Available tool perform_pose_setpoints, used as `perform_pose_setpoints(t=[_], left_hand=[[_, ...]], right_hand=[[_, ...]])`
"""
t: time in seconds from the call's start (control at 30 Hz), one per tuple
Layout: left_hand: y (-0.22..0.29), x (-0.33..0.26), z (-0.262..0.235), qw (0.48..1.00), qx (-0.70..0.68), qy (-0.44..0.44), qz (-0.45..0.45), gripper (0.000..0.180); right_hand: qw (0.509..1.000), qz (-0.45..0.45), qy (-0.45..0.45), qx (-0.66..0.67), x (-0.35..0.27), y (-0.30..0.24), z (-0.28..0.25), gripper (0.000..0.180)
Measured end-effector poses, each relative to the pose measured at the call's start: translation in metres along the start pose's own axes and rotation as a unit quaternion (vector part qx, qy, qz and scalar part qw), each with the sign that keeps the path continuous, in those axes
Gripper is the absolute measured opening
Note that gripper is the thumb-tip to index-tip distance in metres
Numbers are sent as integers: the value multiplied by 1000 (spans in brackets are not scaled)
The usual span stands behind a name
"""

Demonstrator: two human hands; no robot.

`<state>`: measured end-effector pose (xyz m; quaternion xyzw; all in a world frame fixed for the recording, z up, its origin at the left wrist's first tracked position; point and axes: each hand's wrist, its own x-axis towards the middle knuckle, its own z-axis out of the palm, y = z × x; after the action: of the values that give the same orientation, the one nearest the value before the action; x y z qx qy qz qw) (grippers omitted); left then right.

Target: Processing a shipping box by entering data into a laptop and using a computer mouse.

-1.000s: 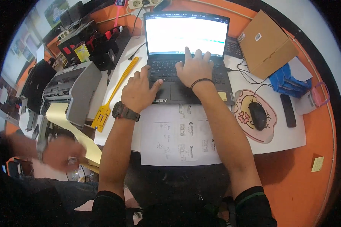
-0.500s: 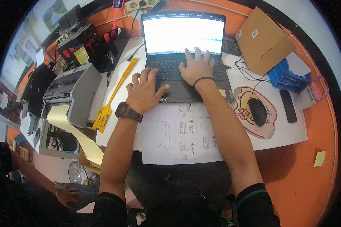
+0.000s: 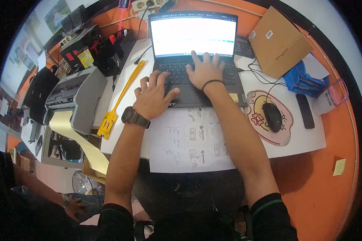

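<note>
A black laptop [image 3: 181,90] stands open on the white desk, its bright screen [image 3: 193,36] facing me. Over the left side of its keyboard [image 3: 177,69] rests my left hand [image 3: 152,94], fingers spread and slightly curled, thumb out toward the palm rest. My right hand [image 3: 206,71] lies across the right part of the keys with its fingers apart and nothing in them. A sheet with several receipts [image 3: 181,148] lies between my forearms, partly tucked up against the laptop's front edge. Some keys are hidden under both hands.
Right of the laptop are a black mouse [image 3: 272,117] on a pink mouse pad [image 3: 283,138], a dark phone [image 3: 305,111], a cardboard box [image 3: 279,44] and a tumbler [image 3: 328,100]. On the left lie a yellow fly swatter [image 3: 124,96] and a printer [image 3: 78,98]. Another person's hand [image 3: 74,207] shows lower left.
My right hand has shifted slightly left and down over the keys, its fingers now lower against the screen. The left hand stays nearly in place. The whole view has moved a little.
</note>
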<state>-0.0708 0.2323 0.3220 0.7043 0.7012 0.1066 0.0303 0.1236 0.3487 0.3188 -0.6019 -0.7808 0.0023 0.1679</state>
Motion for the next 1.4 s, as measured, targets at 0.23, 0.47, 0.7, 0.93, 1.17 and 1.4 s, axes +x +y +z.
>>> perform_pose_setpoints(t=[0.23,0.47,0.7,0.93,1.17,1.4], left_hand=[[-1,-2,0,1000,3,7,4,79],[0,0,2,1000,-1,-6,-1,82],[-3,-1,-3,1000,-5,2,0,83],[-5,0,4,1000,-2,19,18,78],[-7,3,3,998,-19,52,23,73],[-6,5,11,992,1,118,37,68]], right_hand=[[1000,-10,2,3,3,-6,-3,64],[1000,-11,9,-5,5,-4,0,64],[1000,-26,1,-10,7,-6,2,62],[998,-9,41,-42,7,-2,11,62],[998,-9,24,-50,10,-9,4,63],[998,9,28,-47,12,-6,-8,66]])
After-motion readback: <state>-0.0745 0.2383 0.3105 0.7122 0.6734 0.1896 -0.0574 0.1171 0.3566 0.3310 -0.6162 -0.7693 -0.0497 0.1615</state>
